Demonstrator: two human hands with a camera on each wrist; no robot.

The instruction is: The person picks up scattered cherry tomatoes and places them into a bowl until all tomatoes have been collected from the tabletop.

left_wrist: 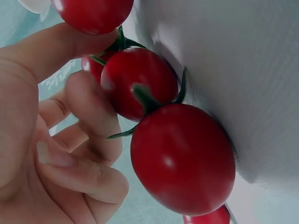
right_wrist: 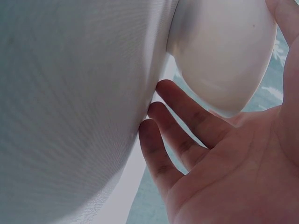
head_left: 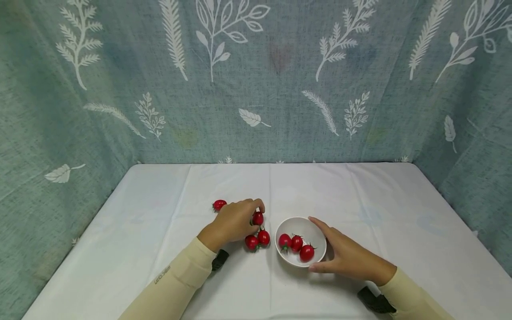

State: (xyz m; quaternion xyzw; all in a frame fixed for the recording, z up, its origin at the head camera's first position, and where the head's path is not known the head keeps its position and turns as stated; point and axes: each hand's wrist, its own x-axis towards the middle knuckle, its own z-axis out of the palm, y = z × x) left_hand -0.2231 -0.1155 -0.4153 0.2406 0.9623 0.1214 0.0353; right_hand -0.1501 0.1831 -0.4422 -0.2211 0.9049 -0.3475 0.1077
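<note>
At the table's middle, my left hand point(head_left: 236, 220) holds a cherry tomato point(head_left: 258, 218) between thumb and fingers. Two more cherry tomatoes point(head_left: 251, 242) lie together just below it. They loom large beside the fingers in the left wrist view, where a big red tomato point(left_wrist: 182, 158) with a green stem is closest. Another tomato point(head_left: 219, 205) lies behind the hand, to the left. My right hand point(head_left: 346, 258) grips the white bowl point(head_left: 301, 221), thumb at the near rim and index finger at the far rim. Inside the bowl sit three tomatoes point(head_left: 306, 253). Its other fingers point(right_wrist: 163, 140) touch the cloth.
A white cloth point(head_left: 152, 195) covers the table. Behind it and along both sides hangs a blue-green curtain point(head_left: 280, 80) with white leaf prints. Dark wrist bands point(head_left: 376, 302) show at the sleeves.
</note>
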